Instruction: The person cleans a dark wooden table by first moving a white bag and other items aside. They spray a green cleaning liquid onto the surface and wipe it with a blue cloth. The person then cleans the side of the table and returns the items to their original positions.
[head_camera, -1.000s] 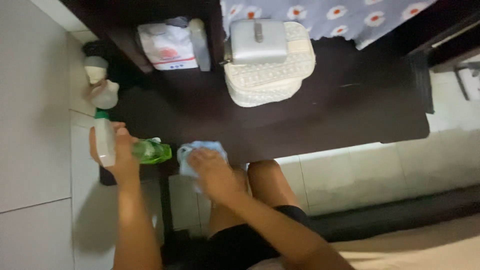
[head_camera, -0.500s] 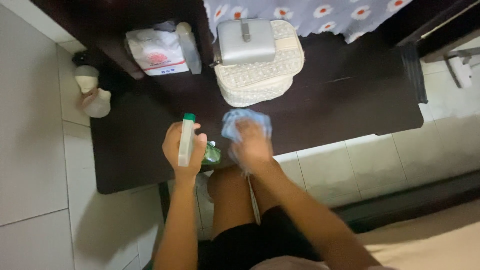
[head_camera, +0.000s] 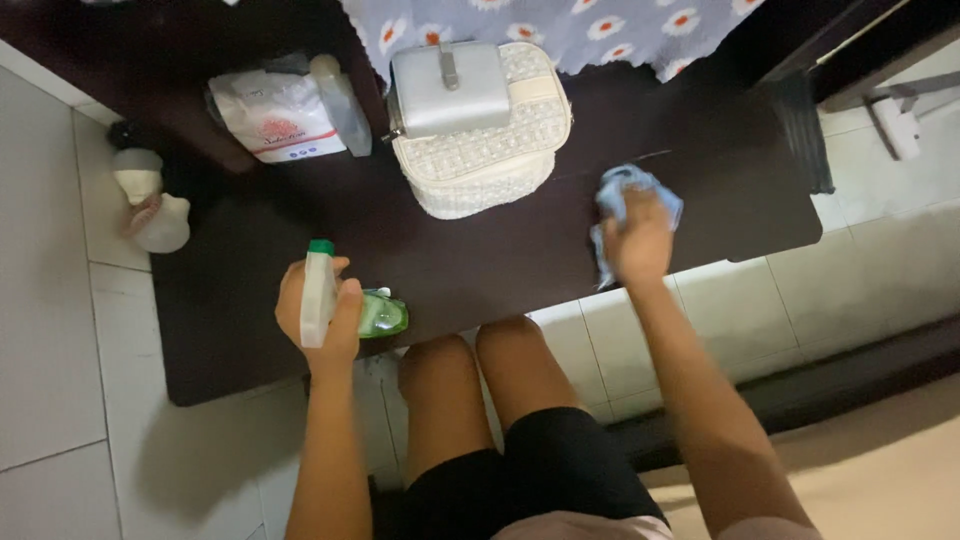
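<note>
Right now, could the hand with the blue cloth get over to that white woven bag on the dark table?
Probably yes. The right hand presses the blue cloth on the dark table just beside the white woven bag, with only bare tabletop between them.

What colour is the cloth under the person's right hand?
Light blue cloth, pressed on the dark table by the right hand; head view.

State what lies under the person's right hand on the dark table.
A crumpled light blue cloth lies under the right hand, pressed on the dark table. The tabletop beneath the cloth is covered.
</note>
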